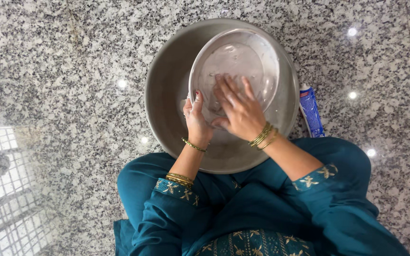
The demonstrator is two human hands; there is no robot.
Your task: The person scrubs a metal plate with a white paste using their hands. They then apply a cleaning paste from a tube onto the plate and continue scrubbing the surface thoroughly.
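Washing under way on a speckled granite floor (72, 71); steel plate (236, 61) tilted inside a large steel basin (167, 95), soapy film across its face, rinse apparently not yet done; left hand (195, 121) gripping the near-left rim, right hand (238, 109) spread flat, fingers rubbing the surface; blue tube (312, 111) lying just right of the basin.

The floor (48, 61) is speckled grey, black and white granite. The basin (164, 90) is dull silver-grey; the plate (243, 52) inside is shinier steel. The tube (311, 110) is blue and white. The sleeves (176, 189) are teal with gold star embroidery, the bangles (262, 136) gold.
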